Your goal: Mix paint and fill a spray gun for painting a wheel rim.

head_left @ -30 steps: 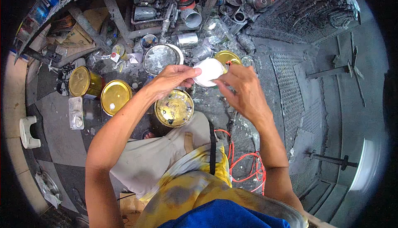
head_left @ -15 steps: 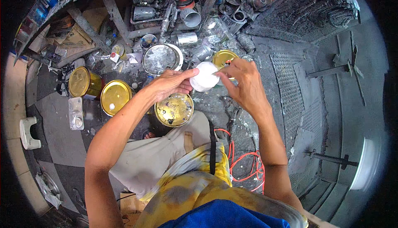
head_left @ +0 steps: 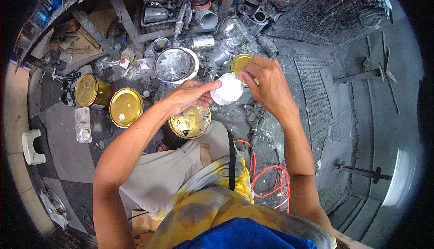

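My left hand (head_left: 196,93) grips a white, round, thin object (head_left: 230,88), perhaps a disc or cup, with the thumb on its upper left edge. My right hand (head_left: 266,81) is closed in a pinch at the object's upper right; what its fingertips hold is hidden. Behind that hand sits a gold lidded can (head_left: 239,62). A paint-splattered gold lid (head_left: 190,124) lies below the white object, and a pail with a grey-crusted top (head_left: 172,64) stands at its upper left.
Two gold cans (head_left: 125,106) (head_left: 86,90) and a white stool (head_left: 34,146) are at left. Cluttered tins and metal parts (head_left: 208,20) fill the back beneath wooden shelving. An orange hose (head_left: 271,172) lies beside my leg; a crusted grey panel (head_left: 330,14) leans at upper right.
The white object and my left hand have shifted slightly down and right. My right hand has moved a little upward, its fingers curling closer together above the object.
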Demonstrator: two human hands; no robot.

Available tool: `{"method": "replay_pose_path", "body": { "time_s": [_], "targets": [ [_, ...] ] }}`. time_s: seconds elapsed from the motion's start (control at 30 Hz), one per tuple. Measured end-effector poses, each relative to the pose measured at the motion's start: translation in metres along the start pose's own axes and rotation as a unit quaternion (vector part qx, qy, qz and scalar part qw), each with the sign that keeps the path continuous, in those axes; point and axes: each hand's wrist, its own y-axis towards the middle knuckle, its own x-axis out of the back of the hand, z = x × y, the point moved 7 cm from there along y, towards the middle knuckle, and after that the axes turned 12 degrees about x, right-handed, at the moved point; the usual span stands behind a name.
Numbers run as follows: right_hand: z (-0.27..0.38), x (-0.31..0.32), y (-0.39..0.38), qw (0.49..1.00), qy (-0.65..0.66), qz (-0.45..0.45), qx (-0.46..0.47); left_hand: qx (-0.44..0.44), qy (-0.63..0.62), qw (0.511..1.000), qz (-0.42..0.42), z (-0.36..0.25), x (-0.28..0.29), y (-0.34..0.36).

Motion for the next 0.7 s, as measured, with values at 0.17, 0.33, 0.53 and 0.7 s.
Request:
{"method": "replay_pose_path", "body": {
  "time_s": [0.17,0.33,0.53,0.7],
  "targets": [
    [0.018,-0.012,-0.004,0.993,0.111,-0.007,0.034,-0.014,-0.026,1.000,0.001,-0.008,0.002,-0.007],
    [0.014,0.000,-0.013,0.996,0.084,0.030,0.017,-0.009,-0.004,1.000,-0.011,-0.012,0.010,-0.007],
    [0.016,-0.006,-0.007,0.997,0.034,-0.064,0.037,-0.044,-0.001,0.999,-0.017,-0.022,0.004,-0.019],
    [0.026,0.001,-0.012,0.997,0.067,0.002,0.023,-0.055,0.002,0.998,-0.014,-0.023,0.009,-0.019]
  ]
}}
